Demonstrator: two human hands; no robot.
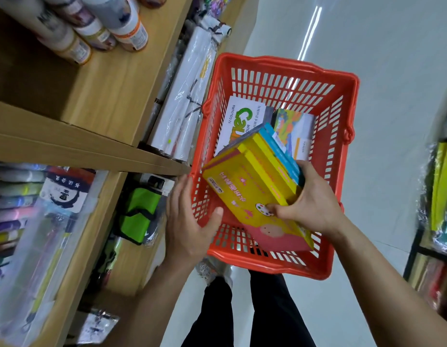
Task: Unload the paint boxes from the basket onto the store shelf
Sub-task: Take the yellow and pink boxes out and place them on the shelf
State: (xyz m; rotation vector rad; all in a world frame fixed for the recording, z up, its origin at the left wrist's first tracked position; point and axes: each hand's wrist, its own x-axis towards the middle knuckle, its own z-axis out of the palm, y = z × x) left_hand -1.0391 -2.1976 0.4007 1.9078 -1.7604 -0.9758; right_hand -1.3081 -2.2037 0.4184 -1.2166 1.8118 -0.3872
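Aisle (382, 58): one basket (287, 61), one box stack (245, 189)

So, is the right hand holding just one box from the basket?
No, the right hand grips a whole stack of yellow and blue boxes above the red basket.

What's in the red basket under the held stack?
A white 12 COLOURS box and a multicoloured box lie in the red basket. The yellow stack in the right hand covers anything nearer.
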